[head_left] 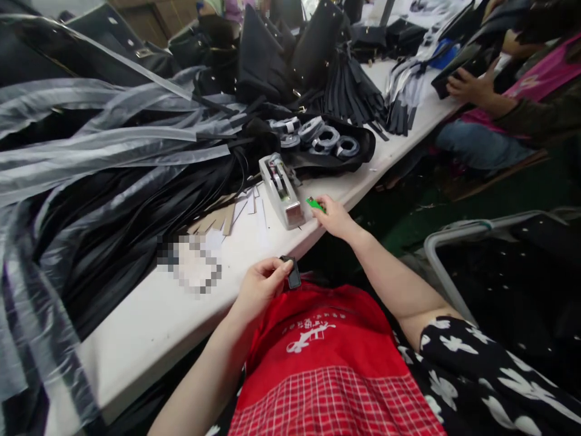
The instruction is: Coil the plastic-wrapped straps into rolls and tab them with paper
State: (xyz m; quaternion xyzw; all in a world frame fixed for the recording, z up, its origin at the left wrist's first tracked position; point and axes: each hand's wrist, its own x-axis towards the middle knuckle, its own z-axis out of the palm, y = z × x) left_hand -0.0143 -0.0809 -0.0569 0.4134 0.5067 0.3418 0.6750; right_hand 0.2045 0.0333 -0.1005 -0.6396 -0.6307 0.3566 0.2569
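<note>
My left hand [264,280] pinches a small flat black piece [294,275] between thumb and fingers, just above the red apron [327,339]. The piece looks like a leather tab with a dark grey face, but its exact kind is unclear. My right hand [334,217] is closed around a green lighter [316,204], its metal end pointing left and away from me. Close to the lighter, on the table's near edge, stands a white tape dispenser [284,197]. No flame is visible at the lighter.
The white table [149,345] runs diagonally. Black straps [181,224], plastic-wrapped strips [113,142], cardboard strips [230,219] and coiled rings [324,138] lie on it, with black bags [267,51] behind. A co-worker's hand [472,88] holds a black item. A metal frame [436,254] stands at right.
</note>
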